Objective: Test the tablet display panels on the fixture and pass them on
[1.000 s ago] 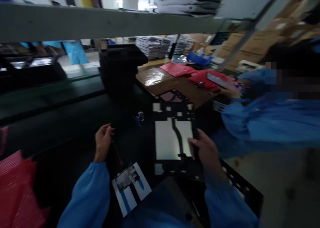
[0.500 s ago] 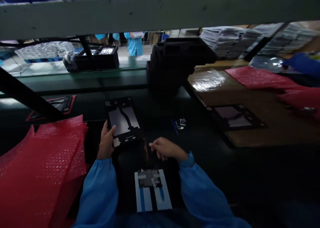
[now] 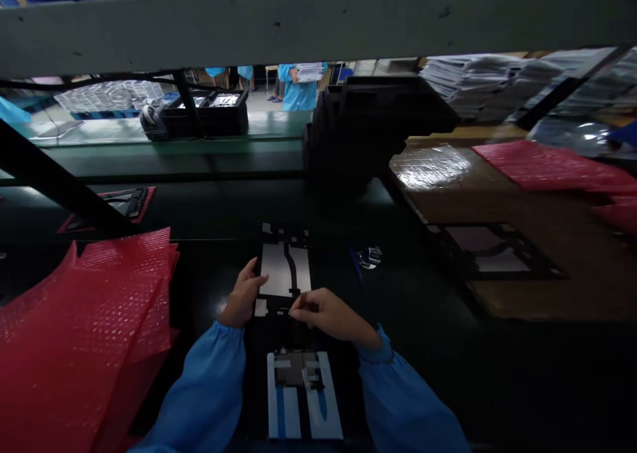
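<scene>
Head view, item by item:

- Black frame with pale panels (image 3: 291, 274): lies on the dark bench, now centred just beyond the white-and-blue sheet (image 3: 304, 394), having shifted from up-left.
- Left hand (image 3: 243, 295): holding the frame's lower-left edge.
- Right hand (image 3: 323, 314): narrow pinch on the frame's lower edge; earlier apart from it.
- Red bubble bags (image 3: 94, 320): left of the frame.
- Second black frame (image 3: 497, 275): well right of the first.

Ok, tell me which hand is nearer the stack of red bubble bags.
Left. The left hand holds the left edge of the black-framed sheet, just right of the red bubble bags; the right hand lies farther right, at the sheet's lower edge.
</scene>
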A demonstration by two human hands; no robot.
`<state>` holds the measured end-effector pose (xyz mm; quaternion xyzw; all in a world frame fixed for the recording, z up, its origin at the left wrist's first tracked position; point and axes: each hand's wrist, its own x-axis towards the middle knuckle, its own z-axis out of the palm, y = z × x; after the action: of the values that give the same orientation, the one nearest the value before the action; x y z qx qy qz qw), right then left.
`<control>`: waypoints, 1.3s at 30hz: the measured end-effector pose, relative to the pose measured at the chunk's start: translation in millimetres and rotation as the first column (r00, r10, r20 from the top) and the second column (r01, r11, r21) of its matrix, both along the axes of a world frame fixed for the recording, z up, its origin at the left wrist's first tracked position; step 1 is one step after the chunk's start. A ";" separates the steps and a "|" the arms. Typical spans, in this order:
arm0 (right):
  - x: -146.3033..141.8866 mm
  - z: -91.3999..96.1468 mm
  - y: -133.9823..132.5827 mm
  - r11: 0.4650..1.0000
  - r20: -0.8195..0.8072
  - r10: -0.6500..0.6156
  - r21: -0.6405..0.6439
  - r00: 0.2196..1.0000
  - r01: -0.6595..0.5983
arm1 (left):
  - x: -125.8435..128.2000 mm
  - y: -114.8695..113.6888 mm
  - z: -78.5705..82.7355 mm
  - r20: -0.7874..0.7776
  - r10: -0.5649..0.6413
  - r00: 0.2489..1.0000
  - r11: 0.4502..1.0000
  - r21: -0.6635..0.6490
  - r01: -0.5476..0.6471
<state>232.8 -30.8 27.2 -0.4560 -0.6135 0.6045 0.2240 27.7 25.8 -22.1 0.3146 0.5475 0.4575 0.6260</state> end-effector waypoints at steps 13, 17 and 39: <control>-11.4 -32.8 17.5 0.926 0.046 -0.351 0.162 0.935 0.340 | 20.2 -23.3 18.6 -0.148 -0.448 0.881 0.880 0.097 0.464; -20.0 -31.5 44.0 0.839 0.235 -0.510 0.348 0.827 0.418 | 24.2 -29.0 18.9 0.005 -0.576 0.817 0.816 0.054 0.575; -25.7 -13.4 37.5 0.746 0.103 -0.572 0.476 0.814 0.465 | 16.8 -20.3 22.1 0.176 -0.530 0.829 0.847 0.067 0.527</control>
<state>207.1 6.7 13.8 -0.6186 -0.6012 0.3067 0.4023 44.5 5.5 0.1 0.4139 0.3739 0.2984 0.7745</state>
